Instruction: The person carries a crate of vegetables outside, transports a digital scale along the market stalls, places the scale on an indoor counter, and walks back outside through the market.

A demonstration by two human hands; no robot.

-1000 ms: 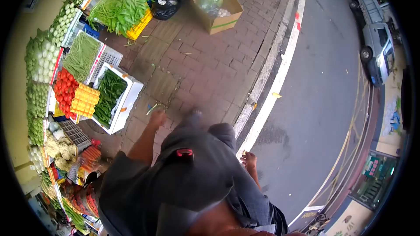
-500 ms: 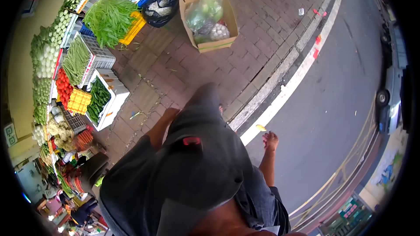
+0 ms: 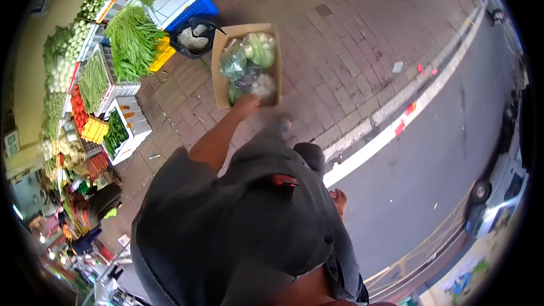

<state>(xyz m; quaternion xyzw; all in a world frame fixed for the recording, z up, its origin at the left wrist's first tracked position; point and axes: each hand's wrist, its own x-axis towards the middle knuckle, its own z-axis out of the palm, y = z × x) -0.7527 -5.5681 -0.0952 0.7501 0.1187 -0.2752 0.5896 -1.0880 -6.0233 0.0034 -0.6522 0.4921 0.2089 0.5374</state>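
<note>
A cardboard box (image 3: pixel 217 68) stands open on the brick pavement ahead of me. Inside lie clear plastic bags: one of pale green vegetables (image 3: pixel 260 50), one of dark leafy greens (image 3: pixel 232 62) and one of whitish round pieces (image 3: pixel 263 86). My left hand (image 3: pixel 247 103) is at the box's near edge, close to the whitish bag. Blur hides its fingers, so I cannot tell whether they grip anything. Low at my side hangs my right hand (image 3: pixel 339 199), partly covered by my clothing. Its fingers are loosely bent, and nothing shows in them.
A black bag (image 3: pixel 195 38) stands left of the box, beside a yellow crate (image 3: pixel 162 54) under leafy greens (image 3: pixel 131 42). Vegetable crates line the left, among them a white box of green peppers (image 3: pixel 116 130). On the right, a kerb (image 3: pixel 362 129) borders the road, where a vehicle (image 3: pixel 501 187) stands.
I have come nearer the box. My left hand has moved forward from beside my leg to the box's near edge. My right hand has drawn in toward my body.
</note>
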